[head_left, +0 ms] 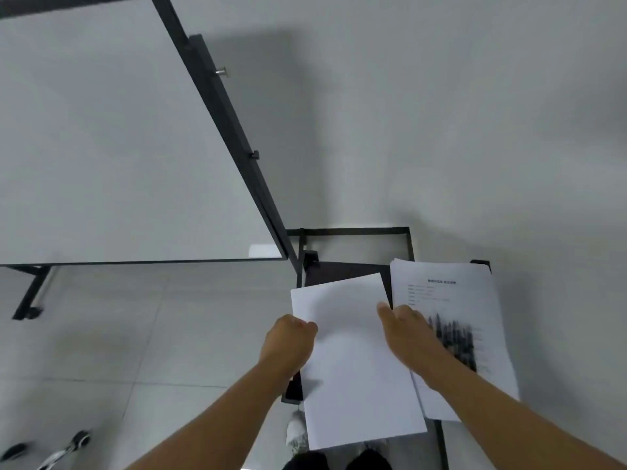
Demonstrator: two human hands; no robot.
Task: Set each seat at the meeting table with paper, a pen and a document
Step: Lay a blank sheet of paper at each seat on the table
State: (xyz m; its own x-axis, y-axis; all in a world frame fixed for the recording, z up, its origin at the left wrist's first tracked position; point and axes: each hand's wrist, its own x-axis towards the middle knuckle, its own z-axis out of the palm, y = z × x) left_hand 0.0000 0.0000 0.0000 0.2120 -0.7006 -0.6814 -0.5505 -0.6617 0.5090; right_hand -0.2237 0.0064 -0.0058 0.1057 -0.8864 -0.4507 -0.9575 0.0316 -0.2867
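Two bare forearms reach in from the near edge toward a small dark-framed stand [403,232] against the wall [441,113]. At the left edge of a stack of blank paper [353,368] sits the left hand [290,337], fingers curled and pinching the top sheets. Over on the stack's right edge, the right hand [405,329] lies with its thumb on top of the paper; its fingers are hidden, so I cannot tell whether they grip or lie flat. This blank stack sits tilted on the stand, its near corner hanging past the frame.

Just right of it, partly under the right wrist, lies a pile of printed documents [448,293], with a heading and a few lines of small type too blurred to read. On top of that pile rests a row of dark pens [454,337], side by side, right next to the right hand.

Farther left stands a large whiteboard [118,147] in a black frame, leaning across the view. Below it is pale tiled floor [135,334]. At the near edge, a shoe [297,432] shows beside the paper.
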